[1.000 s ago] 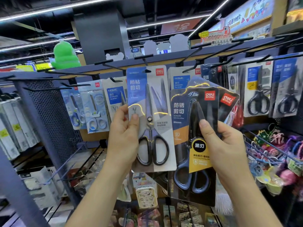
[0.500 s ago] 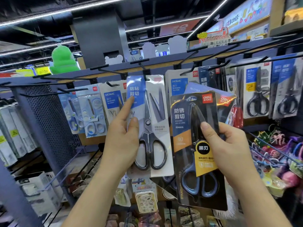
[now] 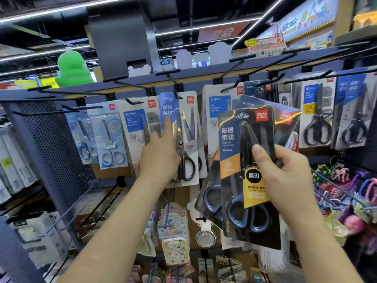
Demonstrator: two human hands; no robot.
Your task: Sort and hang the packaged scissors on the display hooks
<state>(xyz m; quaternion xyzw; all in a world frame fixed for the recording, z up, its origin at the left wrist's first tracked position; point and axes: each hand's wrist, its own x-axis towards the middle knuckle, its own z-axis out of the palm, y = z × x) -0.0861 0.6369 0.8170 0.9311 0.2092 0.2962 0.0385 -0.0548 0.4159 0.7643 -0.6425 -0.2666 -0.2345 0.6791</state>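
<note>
The left hand (image 3: 161, 154) lies on a blue-and-white card pack of black-handled scissors (image 3: 170, 103), forefinger straight up its face; I cannot tell whether the other fingers clasp it. Above that hand the pack hangs on a black wire hook (image 3: 174, 86). The right hand (image 3: 285, 174) clenches a dark card pack of blue-handled scissors (image 3: 230, 139), thumb in front, with more dark packs (image 3: 285, 123) fanned behind it.

The left hand (image 3: 158, 158) is covering the white scissors pack's (image 3: 191, 119) lower left, hiding its own grip; the black scissors pack (image 3: 230, 139) in the right hand (image 3: 285, 180) is masking the packs behind (image 3: 285, 123); the frame edge is cropping the far-right pack (image 3: 355, 111)
</note>
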